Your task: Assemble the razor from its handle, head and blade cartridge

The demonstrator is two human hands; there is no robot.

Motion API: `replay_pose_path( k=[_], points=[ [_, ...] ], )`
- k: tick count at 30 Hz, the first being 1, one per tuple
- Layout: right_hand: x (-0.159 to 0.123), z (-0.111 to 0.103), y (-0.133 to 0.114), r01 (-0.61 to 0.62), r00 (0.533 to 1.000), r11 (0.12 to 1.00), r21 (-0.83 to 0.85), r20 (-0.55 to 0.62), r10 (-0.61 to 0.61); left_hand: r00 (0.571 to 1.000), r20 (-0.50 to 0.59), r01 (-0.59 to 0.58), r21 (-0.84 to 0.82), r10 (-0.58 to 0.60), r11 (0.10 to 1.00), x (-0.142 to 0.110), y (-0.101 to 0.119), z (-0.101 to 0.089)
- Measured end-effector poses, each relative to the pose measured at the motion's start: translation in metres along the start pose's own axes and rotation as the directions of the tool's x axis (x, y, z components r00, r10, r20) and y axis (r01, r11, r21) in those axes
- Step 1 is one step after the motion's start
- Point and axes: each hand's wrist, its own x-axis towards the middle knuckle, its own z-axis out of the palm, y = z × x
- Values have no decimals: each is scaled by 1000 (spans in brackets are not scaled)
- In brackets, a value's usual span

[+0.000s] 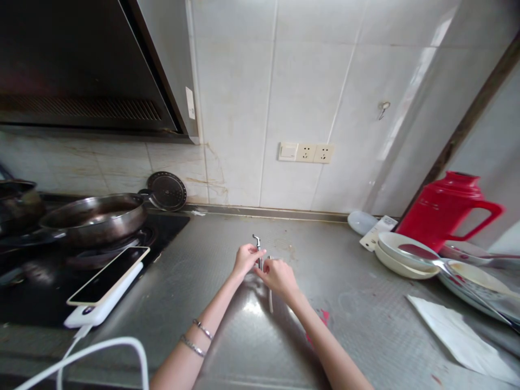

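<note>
Pinched in my left hand [246,260] is a slim, dark metal rod [259,247] with a bent silver tip, standing about upright over the steel counter. My right hand [280,277] is close beside it, fingers curled and thumb reaching to the rod's lower part. A thin pale stick [271,302] shows above and below the right fingers and seems gripped there; its middle is hidden. The rod's lower end is partly covered by my fingers.
Left, a pan [97,219] sits on the black cooktop [170,230], with a phone [109,276] on a white power bank [105,300] and a cable. Stacked bowls [400,266], a red thermos [447,208] and a white napkin [459,333] are right. Wall sockets [314,153] are behind.
</note>
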Motion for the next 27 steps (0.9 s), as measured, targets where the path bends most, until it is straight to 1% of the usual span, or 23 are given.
replay_pose_path(
  k=[4, 8, 10, 12, 14, 16, 18, 20, 23, 27],
  points=[
    [0, 4, -3, -43, 999, 998, -40, 24, 44, 999, -11, -40, 12, 40, 999, 2, -6, 3],
    [0, 6, -4, -42, 999, 998, -36, 24, 43, 998, -31, -52, 84, 55, 995, 4, -11, 4],
    [0, 6, -4, -39, 999, 999, -15, 23, 40, 998, -17, -51, 110, 53, 993, 3, -12, 5],
    [0, 7, -2, -40, 999, 999, 30, 29, 39, 1000, 15, -23, 129, 21, 991, 3, -12, 5],
    [1, 8, 0, -42, 999, 995, 89, 39, 39, 998, 45, 33, 158, -41, 987, 3, -12, 5],
    [3, 8, 2, -52, 997, 990, 132, 57, 45, 994, 52, 86, 197, -98, 977, 4, -10, 2],
    [4, 8, 4, -70, 995, 987, 147, 75, 59, 993, 25, 103, 236, -112, 966, 6, -8, -4],
    [3, 7, 4, -95, 992, 986, 138, 98, 81, 996, -19, 87, 263, -85, 961, 9, -5, -11],
    [1, 5, 3, -115, 985, 988, 105, 144, 99, 996, -70, 70, 249, -54, 966, 12, 0, -19],
    [-2, 5, 2, -115, 978, 990, 85, 182, 98, 995, -97, 45, 230, -23, 972, 11, 3, -22]
  ],
)
